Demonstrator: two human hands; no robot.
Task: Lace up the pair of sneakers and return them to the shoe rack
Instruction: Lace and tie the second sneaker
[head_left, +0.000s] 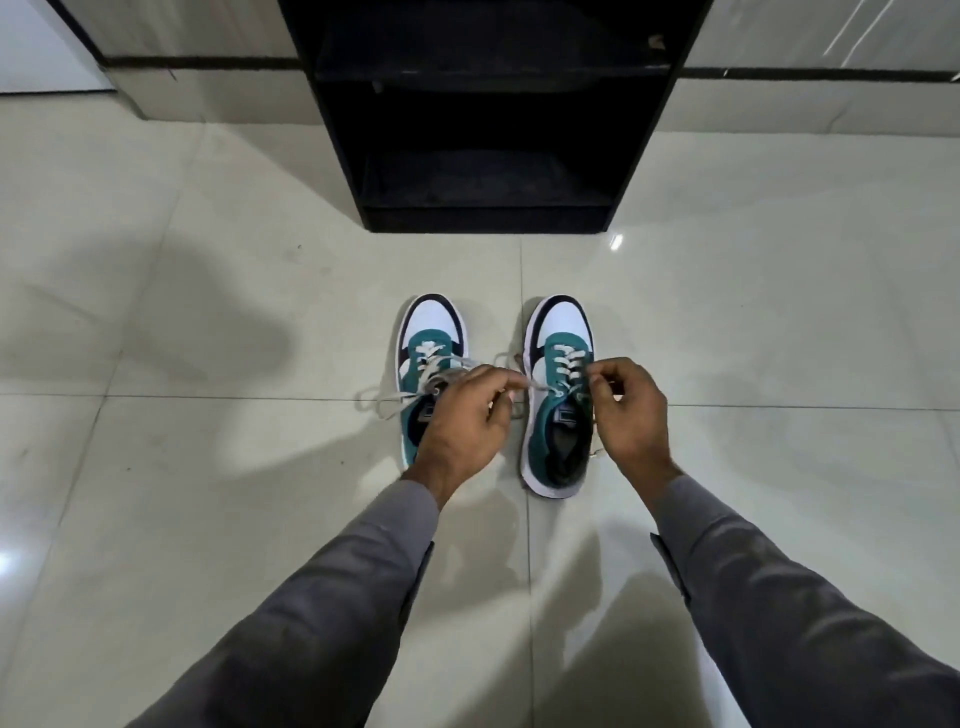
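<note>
Over right sneaker (558, 395), left hand (462, 421), right hand (626, 410) — both pinching lace (537, 387)

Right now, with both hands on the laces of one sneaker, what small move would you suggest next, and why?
Probably pull both ends snug, then cross them for a knot: the left hand and right hand each pinch a lace end of the right sneaker, whose eyelets look threaded.

- Glossy pale floor tiles (208, 519) with thin grout lines covered the room, catching soft shadows and a bright glare spot (5, 564) at left.
- A dark skirting strip (208, 62) ran along the light wall (805, 31) behind.
</note>
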